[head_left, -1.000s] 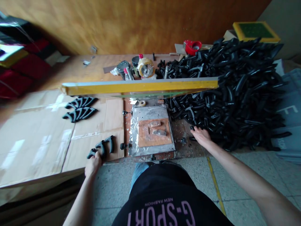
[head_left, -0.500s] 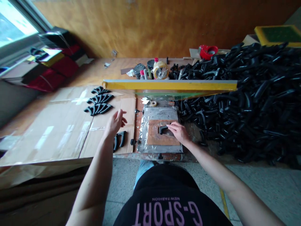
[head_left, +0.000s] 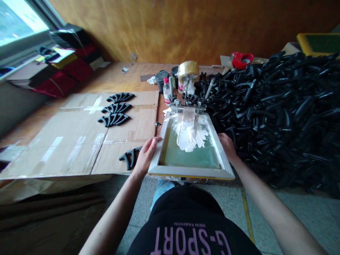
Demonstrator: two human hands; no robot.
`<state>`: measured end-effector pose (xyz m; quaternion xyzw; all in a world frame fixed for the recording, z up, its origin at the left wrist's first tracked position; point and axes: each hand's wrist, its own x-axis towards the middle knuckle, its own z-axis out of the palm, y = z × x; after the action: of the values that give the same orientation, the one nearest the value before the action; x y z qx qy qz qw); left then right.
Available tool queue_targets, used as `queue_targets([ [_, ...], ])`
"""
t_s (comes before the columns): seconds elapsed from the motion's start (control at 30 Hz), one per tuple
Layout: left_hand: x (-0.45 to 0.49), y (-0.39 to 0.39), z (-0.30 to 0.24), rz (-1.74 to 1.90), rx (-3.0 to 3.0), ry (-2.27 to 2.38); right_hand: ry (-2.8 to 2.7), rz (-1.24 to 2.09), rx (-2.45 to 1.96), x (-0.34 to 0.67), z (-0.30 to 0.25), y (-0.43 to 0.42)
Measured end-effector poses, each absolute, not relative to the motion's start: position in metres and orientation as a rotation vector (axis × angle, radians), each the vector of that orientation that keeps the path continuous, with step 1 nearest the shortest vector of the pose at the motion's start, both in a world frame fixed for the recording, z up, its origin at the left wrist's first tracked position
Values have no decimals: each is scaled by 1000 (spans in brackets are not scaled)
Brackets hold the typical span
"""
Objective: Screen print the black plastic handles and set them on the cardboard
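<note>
A screen printing frame (head_left: 191,171) lies lowered in front of me, its mesh greenish. White ink (head_left: 190,140) is smeared over the mesh's far half, below a pale translucent piece (head_left: 188,116). My left hand (head_left: 147,152) is closed on the frame's left side, thumb on top. On the right side my right hand (head_left: 228,148) grips the rim, its fingertips partly hidden. Curved black handles (head_left: 130,158) lie just left of my left hand. The plate and the handle under the frame are hidden.
Cardboard (head_left: 77,141) covers the left of the table, with rows of black handles (head_left: 114,119) on it. A large heap of black parts (head_left: 276,117) fills the right. Behind the hinge clamp (head_left: 188,105) stand a bottle (head_left: 166,90), dark cups (head_left: 161,79) and a tape roll (head_left: 188,69).
The frame has swung down from its raised position over the plate. My right hand has left the black handle on the plate, and both hands have moved to the frame's sides.
</note>
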<state>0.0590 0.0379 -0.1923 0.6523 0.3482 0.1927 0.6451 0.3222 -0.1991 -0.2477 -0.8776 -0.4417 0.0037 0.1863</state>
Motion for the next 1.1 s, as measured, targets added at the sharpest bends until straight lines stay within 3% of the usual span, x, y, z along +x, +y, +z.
queue_targets([
  [0.2, 50, 30, -278, 271, 1522, 933, -1368, -352, -2334, 328, -201, -115],
  [0.33, 53, 35, -298, 239, 1597, 945, -1642, -113, -2383, 298, -205, -75],
  [0.63, 50, 35, -304, 207, 1537, 924, -2244, 207, -1992, 263, -208, -137],
  [0.87, 50, 33, -289, 212, 1463, 914, -2033, -99, -2149, 254, -221, -133],
  [0.97, 51, 32, -281, 233, 1436, 912, -2142, -43, -2032, 244, -223, -143],
  [1.1, 51, 33, -260, 217, 1418, 910, -1899, 23, -2112, 264, -200, -127],
])
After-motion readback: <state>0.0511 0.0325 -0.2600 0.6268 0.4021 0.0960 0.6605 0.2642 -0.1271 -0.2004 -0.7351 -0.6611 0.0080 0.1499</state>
